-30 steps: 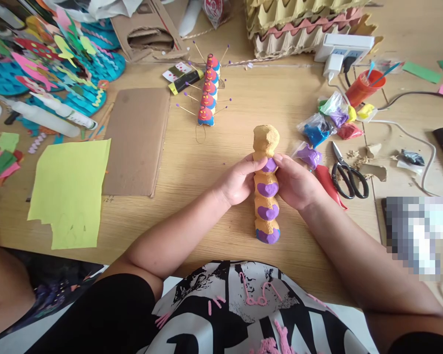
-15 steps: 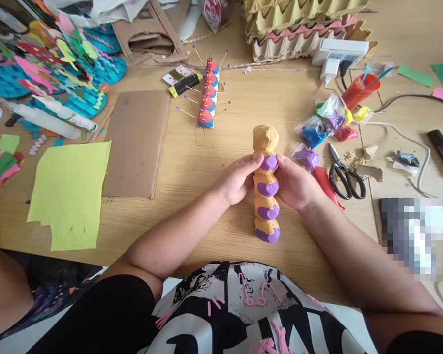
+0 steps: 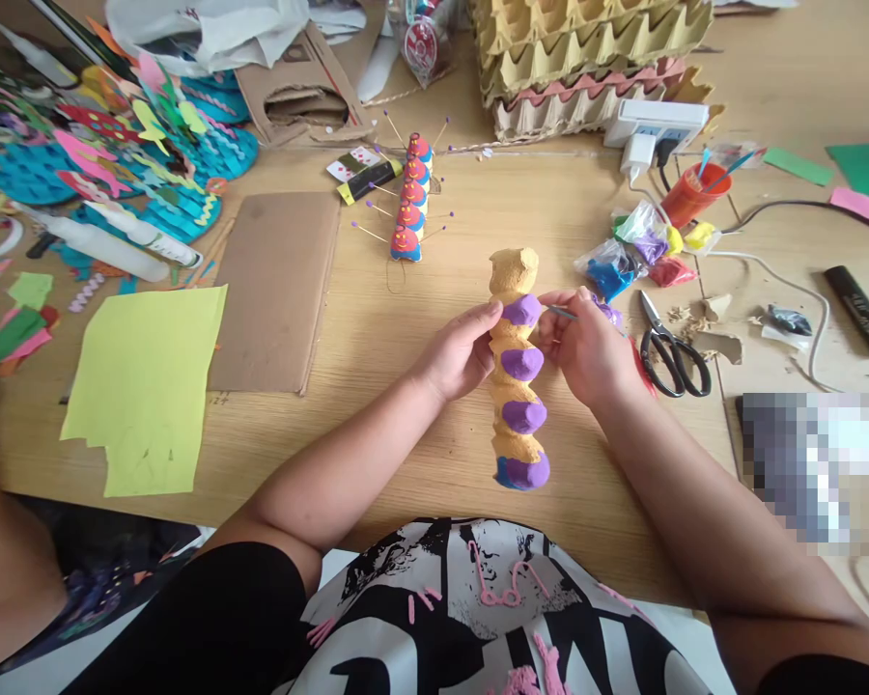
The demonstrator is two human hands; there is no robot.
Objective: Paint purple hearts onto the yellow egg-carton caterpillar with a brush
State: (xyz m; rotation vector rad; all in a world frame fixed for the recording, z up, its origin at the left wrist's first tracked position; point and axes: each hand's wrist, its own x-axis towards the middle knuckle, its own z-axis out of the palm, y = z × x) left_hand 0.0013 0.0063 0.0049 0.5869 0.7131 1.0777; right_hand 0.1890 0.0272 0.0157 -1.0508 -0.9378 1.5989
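Note:
A strip of egg carton (image 3: 516, 394), orange-yellow with bumps, stands lengthwise in front of me. Purple clay (image 3: 522, 364) covers the face of several bumps, and a blue patch (image 3: 505, 473) shows at the near end. My left hand (image 3: 458, 359) grips the strip's left side near the upper purple bump, thumb on top. On the other side, my right hand (image 3: 588, 349) pinches a thin bluish stick (image 3: 563, 312) whose tip points toward that bump; I cannot tell if it touches. Packets of coloured clay (image 3: 612, 275) lie beyond my right hand.
A finished-looking caterpillar (image 3: 411, 203) with pin-like sticks stands farther back. Scissors (image 3: 670, 352), a red cup (image 3: 695, 193) and a power strip (image 3: 656, 124) are on the right. Cardboard (image 3: 275, 290) and yellow paper (image 3: 141, 386) lie left. Egg trays (image 3: 586, 58) are stacked behind.
My right hand has left the strip's edge and now holds a thin stick beside it. The strip has turned slightly in my left hand.

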